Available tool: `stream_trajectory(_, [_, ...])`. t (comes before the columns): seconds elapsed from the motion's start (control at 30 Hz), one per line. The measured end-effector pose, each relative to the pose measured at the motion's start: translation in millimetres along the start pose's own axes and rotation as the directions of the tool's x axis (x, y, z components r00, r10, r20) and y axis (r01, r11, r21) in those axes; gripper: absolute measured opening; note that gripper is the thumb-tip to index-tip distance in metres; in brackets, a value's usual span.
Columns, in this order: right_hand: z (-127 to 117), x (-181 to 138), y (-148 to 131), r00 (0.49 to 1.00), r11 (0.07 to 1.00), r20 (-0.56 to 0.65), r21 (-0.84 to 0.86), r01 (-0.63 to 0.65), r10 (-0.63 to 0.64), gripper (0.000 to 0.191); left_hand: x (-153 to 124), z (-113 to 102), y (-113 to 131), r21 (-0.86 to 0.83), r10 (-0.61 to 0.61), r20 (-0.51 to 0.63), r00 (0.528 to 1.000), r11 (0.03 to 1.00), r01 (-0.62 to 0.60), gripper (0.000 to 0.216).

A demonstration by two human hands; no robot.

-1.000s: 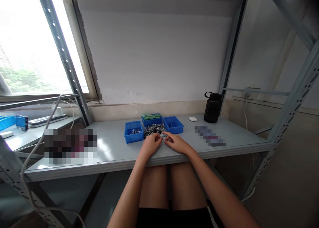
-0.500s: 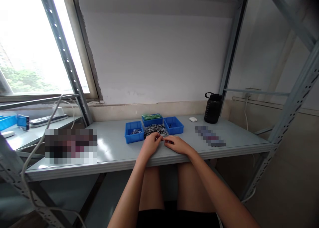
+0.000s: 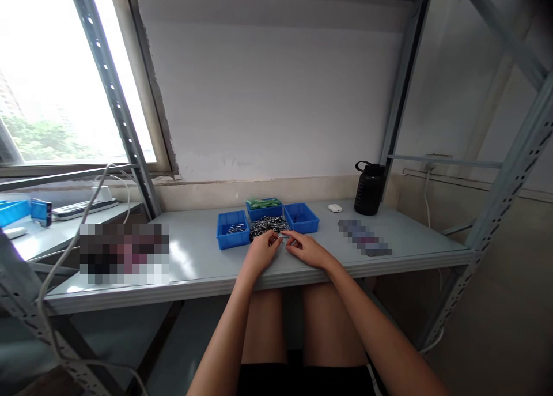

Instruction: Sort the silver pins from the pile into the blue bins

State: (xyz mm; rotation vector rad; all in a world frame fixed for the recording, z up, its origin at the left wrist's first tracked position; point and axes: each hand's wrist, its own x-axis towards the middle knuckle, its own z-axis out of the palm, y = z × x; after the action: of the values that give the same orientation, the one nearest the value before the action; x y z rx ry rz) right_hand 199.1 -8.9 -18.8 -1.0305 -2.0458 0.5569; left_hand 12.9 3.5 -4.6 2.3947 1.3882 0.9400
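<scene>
My left hand (image 3: 264, 247) rests at the near side of a heap of thin black-and-silver metal pieces (image 3: 268, 225) that look like screws. Its thumb and fingers are pinched together on something too small to make out. Beside it, my right hand (image 3: 306, 250) has its index finger stretched towards a few silvery pieces (image 3: 283, 236) between the hands. The thumb of that hand is apart from this finger. Around the heap stand a left blue bin (image 3: 233, 243) with some similar pieces, a back blue bin (image 3: 264, 212) of green packets, and a right blue bin (image 3: 306, 227) with something dark inside.
The grey tabletop (image 3: 194, 260) ends in a front edge close to my forearms. A black bottle (image 3: 370, 189) and a small white case (image 3: 334, 208) stand at the back right. Blurred-out items lie left and right. Metal shelf posts frame the table, and a cable hangs at left.
My right index finger has lifted and stretched away from the left fingertips, so the hands are slightly further apart. The left hand stays nearly in place.
</scene>
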Motion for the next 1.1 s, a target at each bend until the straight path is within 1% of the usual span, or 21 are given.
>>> stream_trajectory(0.23, [-2.4,-0.1,-3.9,1.000,0.999,0.026,-0.042,0.014,-0.013,0.036,0.0,0.2,-1.3,-0.013,0.025,-0.001,1.000,1.000,-0.025,0.023])
stream_trajectory(0.37, [-3.3,0.1,-5.2,0.999,0.999,0.041,-0.047,0.025,-0.023,0.033,1.1,0.6,-1.6,-0.012,0.024,-0.006,1.000,1.000,-0.024,0.022])
stream_trajectory(0.53, [-2.2,0.0,-3.8,1.000,1.000,0.012,-0.015,0.000,0.001,0.037,1.0,0.9,-2.0,-0.004,0.019,-0.015,1.000,1.000,-0.019,0.022])
stream_trajectory(0.67, [-0.6,0.2,-0.4,1.000,1.000,-0.011,0.014,-0.015,0.015,0.046,0.3,1.4,-2.9,0.002,0.013,-0.002,1.000,1.000,-0.013,0.022])
stream_trajectory(0.8, [-0.7,0.1,0.2,1.000,1.000,-0.005,0.028,-0.008,0.008,0.054,0.5,2.5,-4.4,0.016,0.010,0.009,1.000,1.000,-0.011,0.022])
stream_trajectory(0.93, [-0.6,0.1,0.4,1.000,1.000,-0.002,0.028,-0.009,0.009,0.053,1.3,3.3,-5.1,0.028,0.006,0.013,1.000,1.000,-0.006,0.022])
stream_trajectory(1.1, [-0.1,1.2,2.5,1.000,1.000,-0.004,0.002,-0.021,0.021,0.046,1.2,2.1,-2.3,0.030,0.002,0.003,1.000,1.000,-0.002,0.022])
